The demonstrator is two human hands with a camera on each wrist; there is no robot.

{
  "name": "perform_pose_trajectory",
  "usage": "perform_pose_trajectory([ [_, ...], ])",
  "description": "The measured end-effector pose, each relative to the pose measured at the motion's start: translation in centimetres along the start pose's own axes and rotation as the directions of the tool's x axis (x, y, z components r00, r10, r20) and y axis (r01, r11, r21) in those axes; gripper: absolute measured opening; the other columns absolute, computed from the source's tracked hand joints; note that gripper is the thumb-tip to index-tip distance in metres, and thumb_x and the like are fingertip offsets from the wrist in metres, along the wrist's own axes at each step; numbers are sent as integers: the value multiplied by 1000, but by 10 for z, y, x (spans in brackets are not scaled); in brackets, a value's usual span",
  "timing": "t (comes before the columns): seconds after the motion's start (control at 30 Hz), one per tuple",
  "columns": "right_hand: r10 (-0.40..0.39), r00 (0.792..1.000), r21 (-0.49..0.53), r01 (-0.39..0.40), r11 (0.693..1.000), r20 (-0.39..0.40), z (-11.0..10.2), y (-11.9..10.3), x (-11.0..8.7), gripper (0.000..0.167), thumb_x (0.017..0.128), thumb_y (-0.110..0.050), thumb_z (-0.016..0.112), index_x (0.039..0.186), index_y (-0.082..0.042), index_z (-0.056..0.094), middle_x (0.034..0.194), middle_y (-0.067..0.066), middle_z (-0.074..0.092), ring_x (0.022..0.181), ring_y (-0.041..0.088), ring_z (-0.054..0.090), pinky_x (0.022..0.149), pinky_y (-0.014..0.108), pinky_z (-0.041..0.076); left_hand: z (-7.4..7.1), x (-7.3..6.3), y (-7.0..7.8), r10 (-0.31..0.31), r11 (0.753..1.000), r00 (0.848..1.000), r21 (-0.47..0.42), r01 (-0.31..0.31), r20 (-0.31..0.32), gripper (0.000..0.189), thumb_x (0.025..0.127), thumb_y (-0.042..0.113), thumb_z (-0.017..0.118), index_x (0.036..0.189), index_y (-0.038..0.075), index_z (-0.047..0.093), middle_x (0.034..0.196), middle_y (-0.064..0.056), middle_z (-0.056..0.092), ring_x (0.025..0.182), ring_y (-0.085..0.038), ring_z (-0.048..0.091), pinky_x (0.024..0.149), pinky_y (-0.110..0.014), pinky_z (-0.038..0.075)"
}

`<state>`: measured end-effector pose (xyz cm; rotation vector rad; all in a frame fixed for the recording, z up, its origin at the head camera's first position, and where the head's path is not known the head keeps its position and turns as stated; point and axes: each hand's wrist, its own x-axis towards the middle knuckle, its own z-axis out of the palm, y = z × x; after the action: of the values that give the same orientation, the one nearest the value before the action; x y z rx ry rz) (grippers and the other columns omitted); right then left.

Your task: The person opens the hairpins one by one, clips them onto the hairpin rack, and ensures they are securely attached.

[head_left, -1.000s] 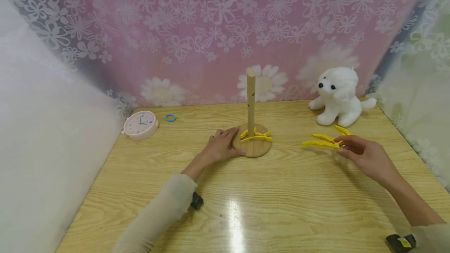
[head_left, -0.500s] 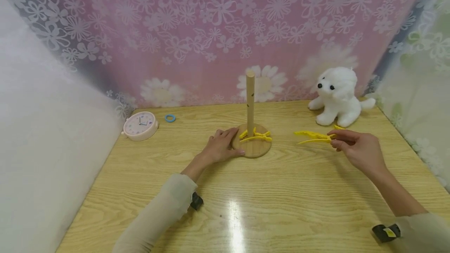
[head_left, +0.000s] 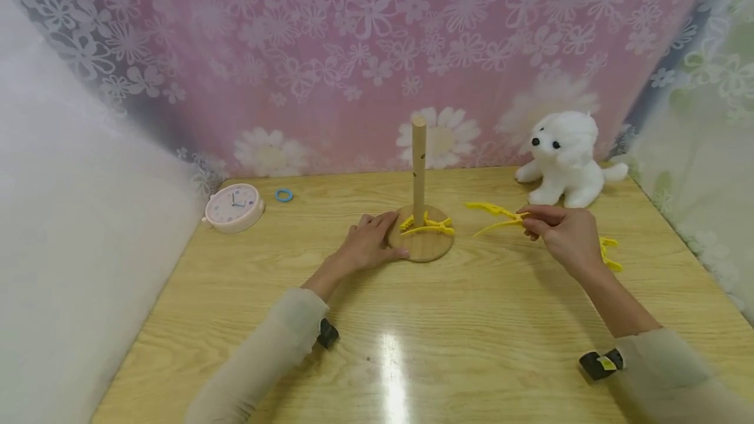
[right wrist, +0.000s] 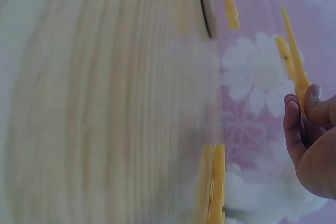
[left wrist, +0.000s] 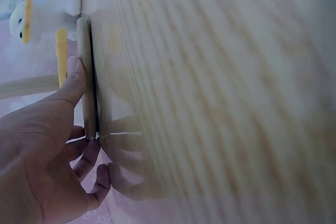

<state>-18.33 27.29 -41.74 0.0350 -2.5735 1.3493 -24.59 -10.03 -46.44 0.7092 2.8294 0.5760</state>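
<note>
A wooden stand has a round base (head_left: 425, 250) and an upright post (head_left: 419, 169). My left hand (head_left: 368, 244) holds the base by its left edge, thumb on top, as the left wrist view also shows. One yellow alligator hair clip (head_left: 432, 230) lies on the base with its arms on either side of the post's foot. To the right, above the table, my right hand (head_left: 562, 234) pinches a second yellow hair clip (head_left: 501, 216) at its handle end. That clip's jaws are spread and point left at the post. In the right wrist view the held clip (right wrist: 295, 66) stands clear of the tabletop.
Another yellow hair clip (head_left: 610, 254) lies on the table, partly hidden behind my right wrist. A white plush dog (head_left: 565, 159) sits at the back right. At the back left are a pink clock (head_left: 234, 208) and a blue ring (head_left: 284, 195). A floral curtain (head_left: 330, 70) hangs behind.
My right hand has lifted its clip and moved left toward the post, and the clip's jaws have spread. The clip on the table now shows behind the wrist. My left hand stays put.
</note>
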Motion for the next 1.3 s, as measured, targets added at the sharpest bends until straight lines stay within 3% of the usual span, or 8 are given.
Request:
perform_pose_trajectory([
  [0.37,14,998,96,-19,995,55,51,-22,23,20,99,-9,72,115,0,78,101,27,76,73,26,74,63,36,60,0,-1,-3,-12,1000,1000,-13,12,-4,96,93,67,66,167,22,25,169,2,32,138,-27,39,113,-60,31],
  [0.67,45,996,101,-52,993,72,81,-31,36,18,99,-5,72,114,2,79,99,25,77,81,41,73,66,43,61,0,0,-1,-13,999,1000,-30,13,8,95,93,66,66,167,23,26,169,1,33,138,-27,38,113,-60,30],
  [1.0,65,994,96,-74,993,87,99,-39,38,16,97,-9,74,110,-2,81,98,20,78,73,43,71,48,25,47,-1,0,0,-16,1000,1000,-26,16,10,95,93,66,67,167,24,26,169,2,33,139,-27,38,113,-60,29],
  [1.1,56,995,77,-63,995,86,103,-40,37,15,97,-9,75,109,-2,81,97,20,79,73,42,71,49,24,48,-1,-1,1,-18,999,1000,-28,18,15,94,93,65,67,167,25,25,169,2,33,139,-27,38,114,-60,29],
  [1.3,38,995,56,-44,997,94,108,-42,35,15,96,-9,75,108,-4,82,104,17,79,88,31,77,62,25,57,-2,-1,3,-21,1000,1000,-21,21,15,93,94,65,66,167,24,26,169,2,33,138,-27,38,113,-61,29],
])
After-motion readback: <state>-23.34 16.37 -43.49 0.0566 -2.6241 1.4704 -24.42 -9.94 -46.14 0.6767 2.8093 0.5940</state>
